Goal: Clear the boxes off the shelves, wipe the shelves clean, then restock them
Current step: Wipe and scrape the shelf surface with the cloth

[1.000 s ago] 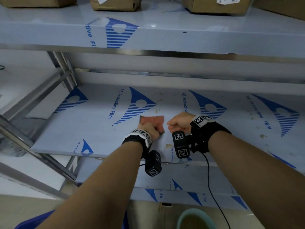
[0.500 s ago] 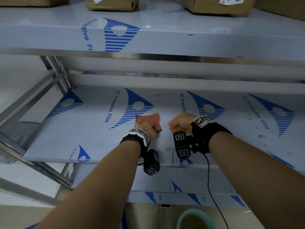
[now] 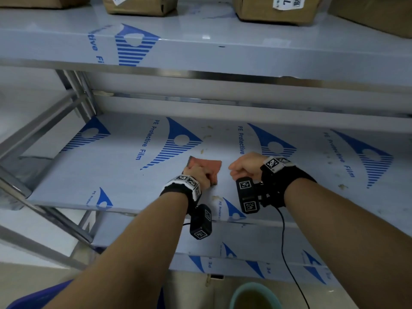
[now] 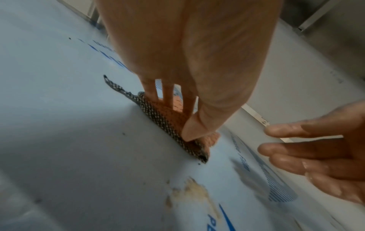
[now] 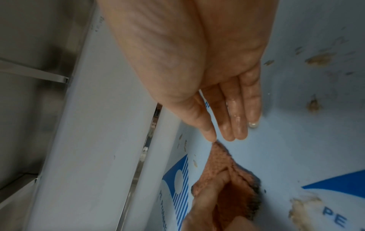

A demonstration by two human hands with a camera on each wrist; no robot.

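The middle shelf (image 3: 124,175) carries blue-and-white film printed "PE Protective Film"; that wording reads three times across its surface in the head view, with blue triangle logos beside each. The upper shelf (image 3: 200,47) shows part of the same print. Four cardboard boxes (image 3: 274,7) stand on the upper shelf, cut by the frame edge; two bear white labels, the writing too cropped to read.

One orange cloth (image 3: 209,167), with a dark mesh edge, lies flat on the middle shelf near its front centre. The left hand (image 3: 198,175) presses it down with straight fingers (image 4: 168,96) and thumb; the grip is flat on the cloth, not curled round it. The right hand (image 3: 245,166) is just right of the cloth, apart from it, fingers extended and wet, holding nothing; its grip is open.

Brown stains (image 4: 189,193) mark the middle shelf in front of, behind and right of the cloth. One teal bucket (image 3: 254,295) sits on the floor below the shelf front.
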